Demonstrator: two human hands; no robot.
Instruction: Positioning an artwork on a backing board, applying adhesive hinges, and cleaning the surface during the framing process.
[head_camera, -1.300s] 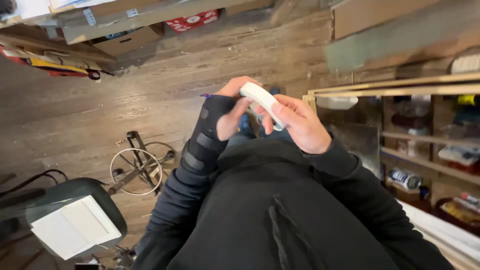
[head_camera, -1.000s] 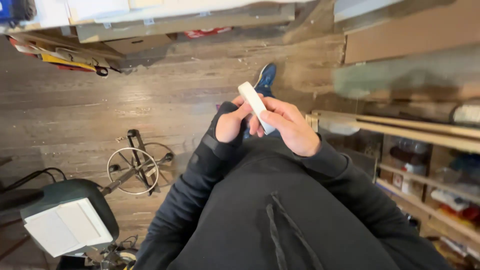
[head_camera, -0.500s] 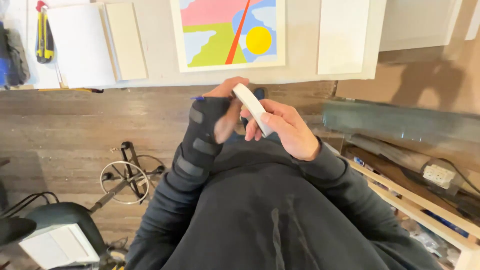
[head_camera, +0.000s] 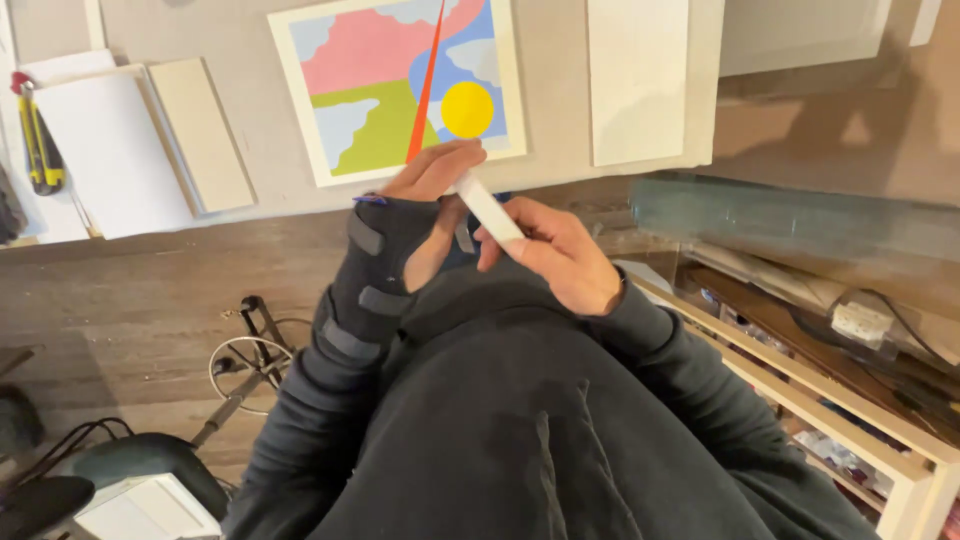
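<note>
head view: white stick (head_camera: 487, 208) between both hands

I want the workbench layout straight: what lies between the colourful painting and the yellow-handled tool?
In the head view, a beige panel and a white sheet lie between painting and tool.

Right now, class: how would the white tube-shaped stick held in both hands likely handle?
The white tube-shaped stick probably is stiff: it spans straight between left hand and right hand. Likely light, since fingertips pinch it. Its round-looking form may roll if set down.
</note>
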